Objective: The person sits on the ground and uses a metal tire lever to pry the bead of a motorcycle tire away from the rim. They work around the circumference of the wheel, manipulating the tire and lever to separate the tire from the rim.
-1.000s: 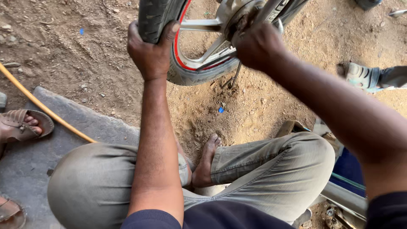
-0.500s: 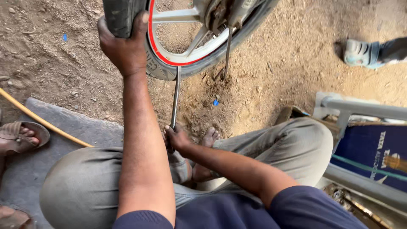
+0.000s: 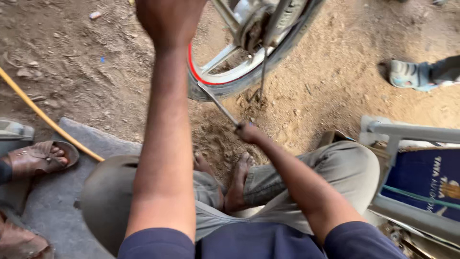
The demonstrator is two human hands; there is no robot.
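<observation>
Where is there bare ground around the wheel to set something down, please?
Open dirt lies left of the tyre, above the yellow hose, and right of it, toward the sandalled foot. It is crowded under the wheel: the right hand grips a metal bar there, above the bare feet.

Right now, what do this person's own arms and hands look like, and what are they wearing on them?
Both arms are bare from the upper arm down, under short dark navy sleeves. The left hand and right hand wear no gloves. No watch, band or ring shows on either wrist or hand. The arms look lean, with no visible markings.
</observation>
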